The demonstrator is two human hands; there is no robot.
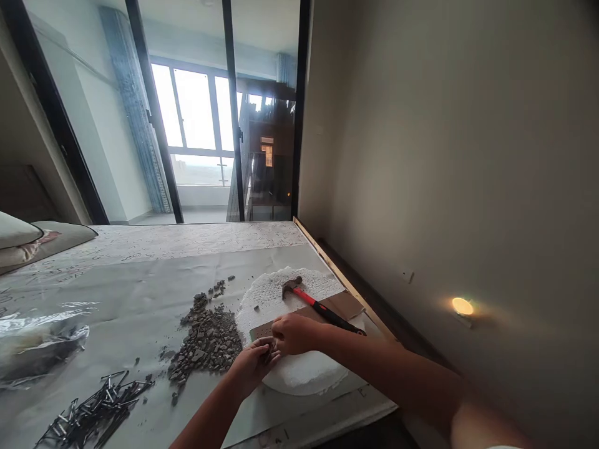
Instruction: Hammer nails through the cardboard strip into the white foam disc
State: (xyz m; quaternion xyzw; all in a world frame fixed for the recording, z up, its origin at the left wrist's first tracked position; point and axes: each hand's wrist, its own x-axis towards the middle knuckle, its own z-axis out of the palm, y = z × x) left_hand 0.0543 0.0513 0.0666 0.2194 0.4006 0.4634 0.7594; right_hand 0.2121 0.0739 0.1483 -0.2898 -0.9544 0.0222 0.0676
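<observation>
My left hand [253, 363] and my right hand [294, 333] meet over the near edge of a round white foam pad [299, 374]. Both are curled shut around a small dark piece that I cannot make out. A brown cardboard piece [344, 304] lies on the pad beneath my right hand. On the cardboard rests a hammer [318, 304] with a red and black handle, its head pointing to the far left, untouched.
A heap of dark grey rubble [206, 340] lies left of the pad. Several nails [93, 411] are scattered at the near left, beside a clear plastic bag [37, 343]. A plastic sheet [140, 293] covers the surface. A wall [444, 156] runs close on the right.
</observation>
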